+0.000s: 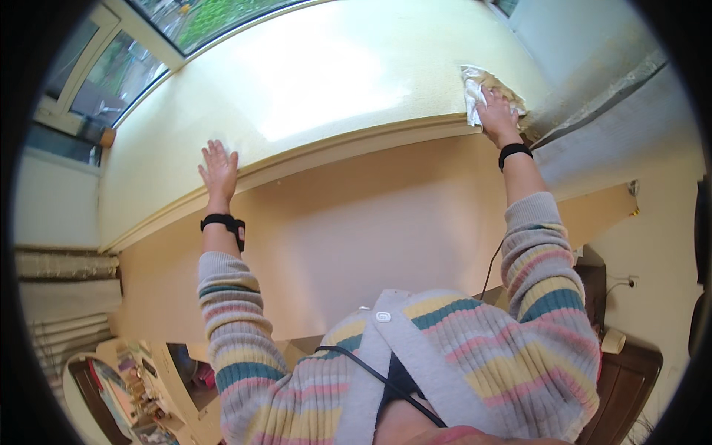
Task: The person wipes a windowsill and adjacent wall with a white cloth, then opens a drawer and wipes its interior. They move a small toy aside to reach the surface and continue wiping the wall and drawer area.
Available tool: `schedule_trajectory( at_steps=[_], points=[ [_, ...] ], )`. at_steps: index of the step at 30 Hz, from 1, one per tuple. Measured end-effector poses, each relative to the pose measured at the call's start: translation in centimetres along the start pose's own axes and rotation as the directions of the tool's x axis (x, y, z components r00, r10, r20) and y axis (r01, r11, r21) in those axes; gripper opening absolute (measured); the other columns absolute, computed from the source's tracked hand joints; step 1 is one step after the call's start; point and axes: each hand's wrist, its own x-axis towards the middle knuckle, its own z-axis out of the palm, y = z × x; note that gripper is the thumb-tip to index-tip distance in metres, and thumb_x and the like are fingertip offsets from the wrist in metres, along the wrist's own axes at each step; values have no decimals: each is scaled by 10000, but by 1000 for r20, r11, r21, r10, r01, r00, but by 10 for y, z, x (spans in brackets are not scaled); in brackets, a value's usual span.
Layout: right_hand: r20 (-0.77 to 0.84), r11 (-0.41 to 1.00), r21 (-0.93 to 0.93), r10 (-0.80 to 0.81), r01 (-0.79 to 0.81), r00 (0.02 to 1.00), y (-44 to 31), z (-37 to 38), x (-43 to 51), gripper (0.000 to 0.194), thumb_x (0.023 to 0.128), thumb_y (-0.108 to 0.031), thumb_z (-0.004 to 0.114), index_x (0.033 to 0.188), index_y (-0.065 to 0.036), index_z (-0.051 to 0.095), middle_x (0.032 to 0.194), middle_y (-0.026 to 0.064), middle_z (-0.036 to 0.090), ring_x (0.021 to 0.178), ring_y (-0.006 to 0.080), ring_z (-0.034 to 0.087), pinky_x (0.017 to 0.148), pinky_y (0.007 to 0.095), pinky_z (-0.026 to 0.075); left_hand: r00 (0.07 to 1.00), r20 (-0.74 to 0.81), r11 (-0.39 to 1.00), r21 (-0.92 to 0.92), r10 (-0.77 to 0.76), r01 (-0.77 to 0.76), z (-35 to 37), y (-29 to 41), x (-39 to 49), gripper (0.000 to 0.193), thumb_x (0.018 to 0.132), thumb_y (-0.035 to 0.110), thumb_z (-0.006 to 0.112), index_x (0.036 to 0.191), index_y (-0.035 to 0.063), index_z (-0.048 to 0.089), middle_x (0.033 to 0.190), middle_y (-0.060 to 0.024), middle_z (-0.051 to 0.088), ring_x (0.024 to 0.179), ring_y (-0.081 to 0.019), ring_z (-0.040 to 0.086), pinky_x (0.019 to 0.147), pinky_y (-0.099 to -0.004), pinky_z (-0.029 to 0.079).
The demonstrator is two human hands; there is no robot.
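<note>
My right hand (pixel 499 114) presses down on a crumpled white cloth (pixel 473 95) with brownish patches, near the right end of a pale yellow windowsill (pixel 183 122). The cloth lies spread out from under my fingers, close to the sill's front edge. Further left, my left hand (pixel 219 169) rests palm down at that same edge, its fingers apart and nothing in them. Bright glare covers much of the sill's middle.
Window frames (pixel 161 39) border the sill's far and left sides. A small brownish cylindrical object (pixel 107 137) stands at the left corner. Peeling wall plaster (pixel 601 105) and a grey curtain-like sheet (pixel 606 122) flank the right end. Curtains (pixel 69 283) hang at left.
</note>
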Motion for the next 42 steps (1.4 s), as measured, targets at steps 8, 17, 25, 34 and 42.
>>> schedule_trajectory(
  at_steps=[8, 17, 25, 34, 42],
  points=[
    [-110, 904, 63, -415, 424, 903, -168, 39, -54, 599, 925, -483, 439, 1473, -248, 382, 1549, 96, 315, 1425, 351, 259, 1154, 556, 139, 990, 72, 993, 29, -118, 116, -20, 44, -36, 863, 932, 653, 310, 1537, 59, 144, 1617, -115, 81, 1494, -273, 48, 1178, -537, 38],
    [-83, 892, 104, -432, 439, 898, -153, 36, -45, 556, 960, -424, 422, 1465, -194, 380, 1548, 72, 325, 1411, 337, 302, 1149, 530, 209, 990, 82, 992, 59, -117, 113, -51, 4, -86, 730, 967, 592, 321, 1528, 134, 235, 1614, -79, 129, 1489, -263, 86, 1162, -576, 53],
    [-65, 913, -278, -327, 298, 943, -207, 59, -44, 588, 983, -437, 372, 1476, -118, 357, 1542, 129, 321, 1398, 345, 327, 1156, 508, 213, 989, 38, 988, 65, -142, 139, -61, -170, -51, 699, 977, 545, 344, 1511, 101, 268, 1603, -86, 174, 1482, -277, 119, 1139, -620, 95],
    [0, 861, 64, -505, 504, 863, -491, 64, -161, 675, 964, -539, 299, 1531, -176, 245, 1578, 136, 237, 1448, 335, 229, 1174, 492, 139, 979, 202, 1000, -18, -21, 25, -46, -202, -29, 850, 940, 636, 338, 1540, 69, 134, 1619, -98, 77, 1493, -255, 57, 1182, -508, 57],
    [54, 755, -88, -647, 649, 760, -496, 61, -180, 546, 941, -336, 493, 1462, -206, 393, 1583, 88, 240, 1457, 311, 214, 1157, 550, 202, 964, 265, 997, -79, 10, 11, -51, -207, -27, 878, 933, 681, 284, 1545, 77, 104, 1624, -86, 33, 1496, -247, 8, 1182, -516, 32]
  ],
)
